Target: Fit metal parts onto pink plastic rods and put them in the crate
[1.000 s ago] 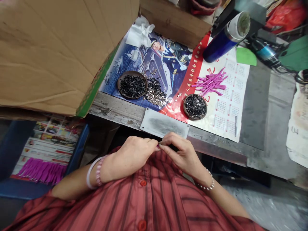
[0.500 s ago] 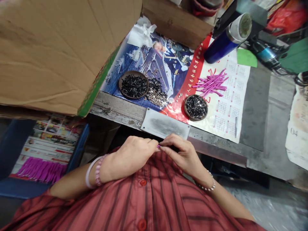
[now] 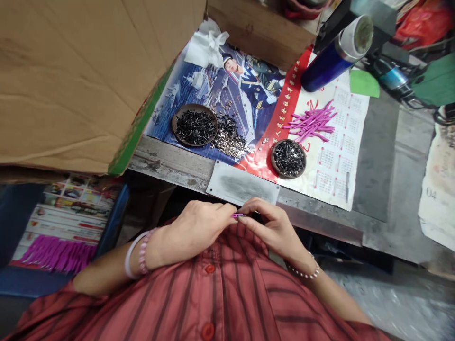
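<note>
My left hand (image 3: pixel 194 227) and my right hand (image 3: pixel 272 227) meet close to my chest, fingertips pinched together on a small pink plastic piece (image 3: pixel 237 215). Both hands hover just below the bench edge, over my red striped shirt. On the bench ahead lie a round dish of black screws (image 3: pixel 195 125), a loose heap of small metal washers (image 3: pixel 230 136), a second dish of dark screws (image 3: pixel 288 157) and a pile of pink plastic strips (image 3: pixel 312 121).
A large cardboard sheet (image 3: pixel 78 71) leans at the left. A blue flask (image 3: pixel 336 52) lies at the back right. A poster calendar (image 3: pixel 334 156) covers the bench. Down at the left, a blue crate (image 3: pixel 113 222) holds several pink pieces (image 3: pixel 57 253).
The pink piece shows a little more between my fingertips; the hands stay in nearly the same place. The view shifts slightly.
</note>
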Tool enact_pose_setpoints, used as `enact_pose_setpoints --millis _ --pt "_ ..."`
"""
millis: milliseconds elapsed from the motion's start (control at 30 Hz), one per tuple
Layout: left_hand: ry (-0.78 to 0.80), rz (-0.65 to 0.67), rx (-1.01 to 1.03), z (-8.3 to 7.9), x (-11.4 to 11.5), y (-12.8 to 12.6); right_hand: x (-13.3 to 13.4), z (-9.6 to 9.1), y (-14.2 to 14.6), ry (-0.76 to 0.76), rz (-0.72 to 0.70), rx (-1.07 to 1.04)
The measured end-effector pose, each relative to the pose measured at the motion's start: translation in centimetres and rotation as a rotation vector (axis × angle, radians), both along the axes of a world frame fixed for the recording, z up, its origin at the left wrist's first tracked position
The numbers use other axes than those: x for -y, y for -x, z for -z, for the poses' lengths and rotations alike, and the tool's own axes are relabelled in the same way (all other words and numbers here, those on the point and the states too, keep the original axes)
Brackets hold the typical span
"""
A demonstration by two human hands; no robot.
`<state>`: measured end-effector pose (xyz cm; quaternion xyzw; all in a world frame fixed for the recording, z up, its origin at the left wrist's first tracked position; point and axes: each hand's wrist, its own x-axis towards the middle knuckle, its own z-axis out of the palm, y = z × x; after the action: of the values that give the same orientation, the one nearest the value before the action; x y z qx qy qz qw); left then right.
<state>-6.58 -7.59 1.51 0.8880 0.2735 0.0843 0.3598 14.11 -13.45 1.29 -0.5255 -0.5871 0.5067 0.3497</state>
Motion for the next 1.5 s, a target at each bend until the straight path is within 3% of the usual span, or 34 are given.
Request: enact_pose_setpoints --millis 167,300,467,633,1000,1500 --pt "-0.079 -0.017 0.238 0.8 0.0 0.0 -0.3 0.3 0.0 0.046 0.021 -0.001" --pt "-0.146 0.013 0.285 1.2 -0.3 -0.1 -0.5 0.5 0.0 0.050 0.018 -0.017" --pt "-0.097 -0.033 0.331 1.1 -0.6 -0.2 -0.8 0.4 -0.2 0.008 -0.005 0.001" --pt "-0.118 -0.063 0.325 0.9 -0.4 -0.3 -0.7 0.4 -0.5 -0.020 0.011 0.028" --pt "-0.341 -0.010 0.286 0.3 0.0 -0.3 -0.3 0.4 0.1 -0.003 0.122 0.019" --pt "-0.367 0.017 0.221 0.4 0.0 0.1 -1.1 0.5 0.3 0.212 0.072 -0.174"
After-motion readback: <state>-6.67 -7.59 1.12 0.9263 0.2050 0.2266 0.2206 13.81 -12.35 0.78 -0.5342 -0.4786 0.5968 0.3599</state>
